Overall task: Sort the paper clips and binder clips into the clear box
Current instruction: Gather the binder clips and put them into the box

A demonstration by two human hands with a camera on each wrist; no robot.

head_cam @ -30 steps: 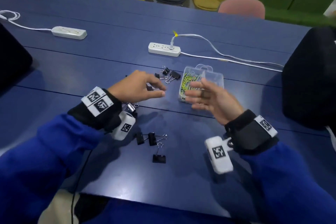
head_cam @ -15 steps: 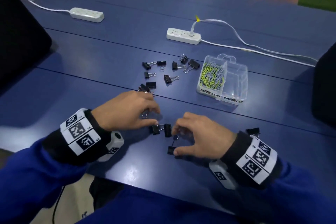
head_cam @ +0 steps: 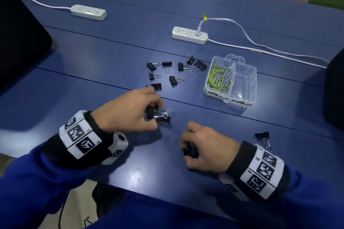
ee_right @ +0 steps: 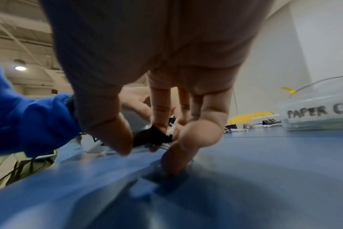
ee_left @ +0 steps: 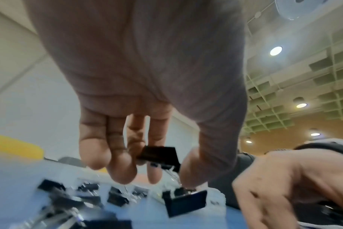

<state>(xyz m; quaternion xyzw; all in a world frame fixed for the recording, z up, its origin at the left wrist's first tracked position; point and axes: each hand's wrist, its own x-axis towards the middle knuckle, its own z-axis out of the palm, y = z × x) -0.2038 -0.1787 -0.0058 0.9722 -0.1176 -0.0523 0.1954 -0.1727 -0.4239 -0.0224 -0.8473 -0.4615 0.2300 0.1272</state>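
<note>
- Your left hand (head_cam: 130,111) is pinching a small black metal binder clip with silver wire handles (head_cam: 155,114) between thumb and fingers, holding it just above the dark blue table (head_cam: 111,46); a second black clip is hanging right under it in the left wrist view.
- Your right hand (head_cam: 206,147) is curling its fingers round another black binder clip (head_cam: 189,151), low against the table near its front edge.
- The clear plastic two-compartment box (head_cam: 243,83) is sitting to the right and farther back, its left compartment holding yellow-green and silver wire paper clips (head_cam: 220,78).
- A loose scatter of black binder clips (head_cam: 175,80) is lying just left of the box.
- One more black clip (head_cam: 262,135) is lying beside your right wrist.
- Two white power strips (head_cam: 189,35) are resting farther back.
</note>
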